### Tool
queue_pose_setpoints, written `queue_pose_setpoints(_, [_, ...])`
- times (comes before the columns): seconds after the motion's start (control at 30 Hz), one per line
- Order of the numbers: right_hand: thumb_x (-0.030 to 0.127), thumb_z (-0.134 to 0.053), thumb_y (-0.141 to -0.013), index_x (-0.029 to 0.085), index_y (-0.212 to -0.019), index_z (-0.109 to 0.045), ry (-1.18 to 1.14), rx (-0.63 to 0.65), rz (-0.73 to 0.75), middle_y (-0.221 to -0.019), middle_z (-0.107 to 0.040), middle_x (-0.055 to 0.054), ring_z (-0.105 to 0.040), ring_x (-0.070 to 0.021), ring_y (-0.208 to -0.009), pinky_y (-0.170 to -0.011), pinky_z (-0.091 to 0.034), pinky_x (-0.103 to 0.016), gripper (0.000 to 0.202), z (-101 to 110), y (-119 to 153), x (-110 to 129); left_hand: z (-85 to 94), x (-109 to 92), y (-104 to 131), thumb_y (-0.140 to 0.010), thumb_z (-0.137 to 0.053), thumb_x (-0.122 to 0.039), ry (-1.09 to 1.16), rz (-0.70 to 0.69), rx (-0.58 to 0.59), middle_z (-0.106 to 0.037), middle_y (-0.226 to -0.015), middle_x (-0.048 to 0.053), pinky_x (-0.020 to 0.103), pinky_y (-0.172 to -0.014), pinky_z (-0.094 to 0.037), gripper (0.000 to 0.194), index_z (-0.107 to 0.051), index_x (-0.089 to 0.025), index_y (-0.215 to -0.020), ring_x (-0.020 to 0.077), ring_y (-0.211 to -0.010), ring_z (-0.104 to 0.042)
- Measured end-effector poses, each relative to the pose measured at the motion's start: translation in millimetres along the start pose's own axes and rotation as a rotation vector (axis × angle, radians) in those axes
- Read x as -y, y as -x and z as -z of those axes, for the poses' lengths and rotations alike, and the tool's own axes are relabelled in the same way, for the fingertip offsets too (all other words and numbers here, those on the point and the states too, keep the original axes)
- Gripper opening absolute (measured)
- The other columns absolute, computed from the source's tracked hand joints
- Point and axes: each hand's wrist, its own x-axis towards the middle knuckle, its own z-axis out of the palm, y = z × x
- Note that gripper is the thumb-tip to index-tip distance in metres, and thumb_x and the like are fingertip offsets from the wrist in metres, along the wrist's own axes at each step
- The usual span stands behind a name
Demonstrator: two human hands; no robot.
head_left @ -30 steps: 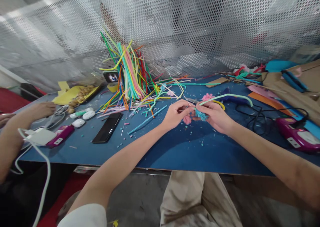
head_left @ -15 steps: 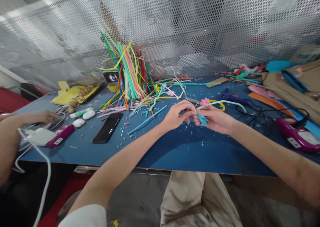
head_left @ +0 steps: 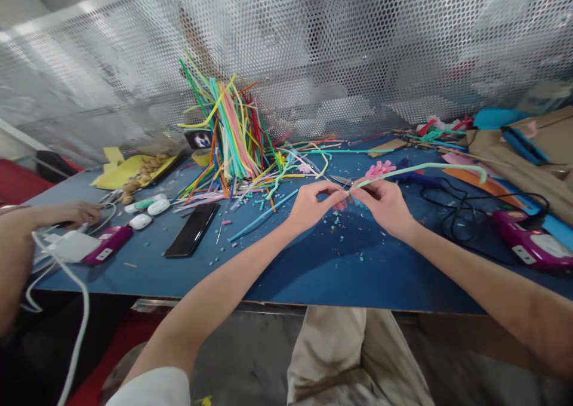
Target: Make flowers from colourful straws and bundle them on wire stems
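The right hand [head_left: 385, 208] pinches a long pale-green fuzzy stem [head_left: 426, 166], the closed left hand [head_left: 313, 206] just beside it at nine o'clock.

- Flat blue tabletop [head_left: 308, 274], littered with tiny teal fuzzy offcuts [head_left: 362, 257].
- Left: shallow yellow sheet-like holder [head_left: 114, 176], magenta plastic socket block [head_left: 108, 243], rounded white plastic piece [head_left: 140, 221].
- Mid-left: glossy black rectangular phone [head_left: 192, 230]; straight light-blue fuzzy stem [head_left: 263, 216] near it, slanted.
- Right: second magenta plastic socket block [head_left: 532, 239], thin black cable [head_left: 456, 215] beside it, flat brown cardboard scrap [head_left: 387, 148] farther back.
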Motion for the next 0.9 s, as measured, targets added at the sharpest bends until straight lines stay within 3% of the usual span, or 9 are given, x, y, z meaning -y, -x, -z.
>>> queue_pose_setpoints(0.2, [0.038,-0.064,-0.091,0.024,-0.088,-0.077,0.14,-0.015,0.111,-0.084,-0.073,-0.003,-0.065,-0.0224,-0.08,-0.078,-0.049,-0.037,0.02,1,0,3,-3.8,-6,0,-0.089,-0.071,-0.043,0.013,0.048,-0.055,-0.078,-0.083,0.007,0.033,-0.078,-0.062,0.03,-0.075,-0.014,-0.094,0.0186,-0.076,-0.075])
queue_pose_setpoints(0.57, [0.037,-0.06,-0.094,0.025,-0.084,-0.072,0.287,-0.001,0.201,-0.09,-0.073,-0.005,-0.067,-0.0282,-0.092,-0.089,-0.049,-0.044,0.019,3,1,8,-5.3,0,1,-0.09,-0.069,-0.044,0.072,0.073,0.009,-0.079,-0.087,0.007,0.033,-0.079,-0.063,0.032,-0.075,-0.014,-0.102,0.0184,-0.078,-0.076])
queue_pose_setpoints(0.73, [0.036,-0.057,-0.096,0.024,-0.083,-0.068,0.334,0.034,0.22,-0.086,-0.071,-0.005,-0.065,-0.0249,-0.084,-0.084,-0.048,-0.041,0.021,5,1,9,-7.9,1,3,-0.089,-0.071,-0.04,0.055,0.055,-0.028,-0.078,-0.086,0.007,0.031,-0.079,-0.062,0.029,-0.073,-0.013,-0.1,0.0172,-0.078,-0.075])
queue_pose_setpoints(0.9, [0.038,-0.059,-0.094,0.023,-0.087,-0.07,0.235,0.039,0.121,-0.086,-0.07,-0.004,-0.062,-0.0219,-0.077,-0.074,-0.046,-0.036,0.019,3,0,4,-11.9,3,3,-0.09,-0.071,-0.039,0.008,0.023,-0.069,-0.077,-0.083,0.006,0.03,-0.074,-0.062,0.027,-0.072,-0.014,-0.098,0.0164,-0.073,-0.075])
